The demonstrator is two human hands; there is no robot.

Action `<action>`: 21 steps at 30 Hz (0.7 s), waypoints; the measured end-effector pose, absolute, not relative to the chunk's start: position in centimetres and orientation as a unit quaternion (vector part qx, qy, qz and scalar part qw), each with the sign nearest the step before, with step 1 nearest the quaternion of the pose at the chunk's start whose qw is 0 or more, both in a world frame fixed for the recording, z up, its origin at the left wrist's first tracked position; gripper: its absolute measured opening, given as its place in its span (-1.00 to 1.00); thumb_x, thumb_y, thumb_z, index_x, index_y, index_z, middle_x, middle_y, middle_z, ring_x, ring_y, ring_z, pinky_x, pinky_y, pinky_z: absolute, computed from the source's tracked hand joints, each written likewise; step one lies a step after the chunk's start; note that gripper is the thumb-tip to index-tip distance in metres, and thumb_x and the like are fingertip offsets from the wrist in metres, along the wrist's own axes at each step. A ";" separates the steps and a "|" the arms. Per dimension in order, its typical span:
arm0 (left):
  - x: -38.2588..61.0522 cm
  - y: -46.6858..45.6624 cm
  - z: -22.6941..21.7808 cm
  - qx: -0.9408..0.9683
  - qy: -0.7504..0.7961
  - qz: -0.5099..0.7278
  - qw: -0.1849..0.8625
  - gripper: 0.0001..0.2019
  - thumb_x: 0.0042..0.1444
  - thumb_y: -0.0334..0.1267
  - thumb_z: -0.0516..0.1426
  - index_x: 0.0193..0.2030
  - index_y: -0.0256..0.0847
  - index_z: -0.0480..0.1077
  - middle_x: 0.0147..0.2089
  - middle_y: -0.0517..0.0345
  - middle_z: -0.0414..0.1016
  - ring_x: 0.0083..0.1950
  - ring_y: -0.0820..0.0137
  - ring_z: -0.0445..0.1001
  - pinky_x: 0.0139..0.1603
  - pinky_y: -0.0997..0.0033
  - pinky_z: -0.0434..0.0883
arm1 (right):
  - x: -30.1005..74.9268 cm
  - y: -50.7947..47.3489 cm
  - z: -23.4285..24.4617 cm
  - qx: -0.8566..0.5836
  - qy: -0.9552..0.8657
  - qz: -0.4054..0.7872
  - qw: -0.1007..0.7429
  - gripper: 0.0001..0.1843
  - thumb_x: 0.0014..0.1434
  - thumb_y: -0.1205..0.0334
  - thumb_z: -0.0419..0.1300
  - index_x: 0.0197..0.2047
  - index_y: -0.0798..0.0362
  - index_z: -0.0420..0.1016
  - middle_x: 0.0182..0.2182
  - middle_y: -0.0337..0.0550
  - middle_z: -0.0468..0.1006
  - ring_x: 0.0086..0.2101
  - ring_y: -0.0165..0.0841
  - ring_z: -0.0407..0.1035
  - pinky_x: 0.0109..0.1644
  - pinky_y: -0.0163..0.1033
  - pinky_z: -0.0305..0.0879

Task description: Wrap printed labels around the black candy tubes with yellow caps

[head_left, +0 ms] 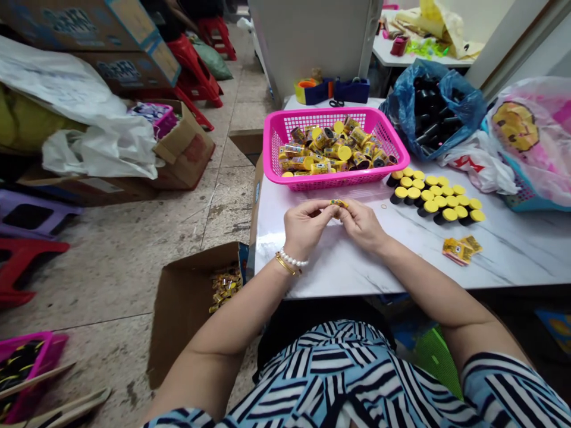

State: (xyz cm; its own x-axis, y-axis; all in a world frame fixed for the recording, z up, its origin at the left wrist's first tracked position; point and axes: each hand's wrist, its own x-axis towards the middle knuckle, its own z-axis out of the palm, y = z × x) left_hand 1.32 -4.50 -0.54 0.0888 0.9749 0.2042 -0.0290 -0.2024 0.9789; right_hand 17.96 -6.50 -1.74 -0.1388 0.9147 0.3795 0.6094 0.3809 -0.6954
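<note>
My left hand (307, 224) and my right hand (359, 223) meet over the near part of the marble-patterned table (339, 276). Between their pinched fingertips is a small yellow printed wrapper (339, 203), mostly covered by the fingers. Just beyond sits a pink plastic basket (336, 185) full of small tubs in yellow printed wrappers (343, 153). To the right of my right hand stand several black tubs with yellow lids (430, 207), grouped in rows without wrappers. Flat yellow printed wrappers (461, 249) lie nearer the table's front edge.
A blue bag of black tubs (430, 113) and a blue basket (535, 193) stand at the back right. Tape dispensers (332, 90) sit behind the pink basket. On the floor left, an open cardboard box (178, 303) holds yellow-wrapped pieces.
</note>
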 end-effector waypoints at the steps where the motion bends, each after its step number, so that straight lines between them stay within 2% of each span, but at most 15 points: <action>1: 1.2 -4.4 -0.4 0.552 0.423 0.514 0.502 -0.78 0.08 -0.14 0.40 -0.23 -0.26 0.69 -0.35 0.07 0.65 -0.45 0.50 0.43 -0.44 0.49 0.35 | 18.5 -6.4 -1.3 -0.528 -0.736 0.182 0.383 -0.54 0.50 -0.12 -0.05 -0.25 -0.01 0.44 -0.35 -0.15 0.54 -0.30 -0.30 0.41 -0.18 -0.20 0.28; 4: 1.0 -4.0 -0.1 0.519 0.435 0.478 0.560 -0.75 0.07 -0.14 0.40 -0.22 -0.30 0.66 -0.45 0.13 0.59 -0.57 0.59 0.28 -0.58 0.54 0.17 | 21.4 -6.1 0.4 -0.604 -0.721 0.066 0.335 -0.53 0.43 -0.21 0.07 -0.24 0.01 0.49 -0.33 -0.11 0.56 -0.28 -0.27 0.40 -0.14 -0.18 0.27; 6: 0.9 -3.7 -0.1 0.491 0.445 0.445 0.602 -0.78 0.08 -0.16 0.39 -0.28 -0.31 0.61 -0.50 0.17 0.53 -0.61 0.61 0.25 -0.62 0.56 0.10 | 24.1 -6.0 1.4 -0.693 -0.656 -0.074 0.290 -0.53 0.38 -0.23 0.13 -0.19 0.03 0.55 -0.21 0.02 0.59 -0.17 -0.16 0.40 -0.06 -0.09 0.26; 8: 0.9 -3.5 -0.2 0.451 0.446 0.392 0.666 -0.78 0.11 -0.18 0.37 -0.33 -0.31 0.55 -0.56 0.20 0.46 -0.65 0.61 0.22 -0.65 0.57 0.03 | 26.4 -6.0 2.0 -0.761 -0.593 -0.159 0.212 -0.57 0.35 -0.16 0.19 -0.11 0.07 0.58 -0.11 0.17 0.58 -0.08 -0.02 0.37 -0.02 0.00 0.25; 11: 0.8 -3.2 -0.3 0.397 0.411 0.328 0.752 -0.79 0.08 -0.21 0.39 -0.28 -0.33 0.57 -0.48 0.14 0.52 -0.62 0.63 0.27 -0.67 0.60 0.00 | 27.9 -6.1 1.9 -0.797 -0.579 -0.150 0.087 -0.70 0.34 0.09 0.20 -0.05 0.13 0.59 -0.10 0.26 0.58 -0.06 0.05 0.35 -0.04 0.05 0.25; 14: 0.7 -3.1 -0.4 0.373 0.376 0.304 0.792 -0.72 0.00 -0.24 0.45 -0.18 -0.34 0.63 -0.27 0.02 0.64 -0.55 0.65 0.34 -0.66 0.63 -0.01 | 27.2 -6.2 1.5 -0.788 -0.604 -0.116 0.031 -0.70 0.34 0.27 0.13 0.05 0.19 0.56 -0.09 0.27 0.59 -0.03 0.04 0.37 -0.01 0.06 0.28; 18: 0.7 -2.9 -0.6 0.357 0.356 0.298 0.811 -0.71 -0.02 -0.23 0.47 -0.19 -0.36 0.67 -0.15 -0.08 0.68 -0.55 0.69 0.25 -0.67 0.63 -0.07 | 25.8 -6.1 0.6 -0.779 -0.621 -0.085 0.012 -0.68 0.31 0.28 0.13 0.05 0.21 0.57 0.01 0.32 0.54 0.01 0.09 0.41 0.00 0.06 0.33; 21: 0.6 -2.4 -0.8 0.337 0.338 0.304 0.824 -0.68 -0.05 -0.27 0.48 -0.16 -0.39 0.67 -0.09 -0.11 0.68 -0.56 0.74 0.15 -0.68 0.67 -0.09 | 25.7 -5.7 0.3 -0.782 -0.621 -0.046 0.029 -0.65 0.31 0.23 0.16 0.09 0.18 0.56 0.05 0.31 0.51 -0.09 0.02 0.47 -0.08 0.02 0.36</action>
State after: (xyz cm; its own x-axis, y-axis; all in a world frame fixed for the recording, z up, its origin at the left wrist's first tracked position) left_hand 0.61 -2.38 -0.81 0.5858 0.7296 -0.3529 -0.2735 0.5878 0.7614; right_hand 25.65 -5.67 0.28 0.2238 0.9686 0.1081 0.9740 -0.2264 0.0120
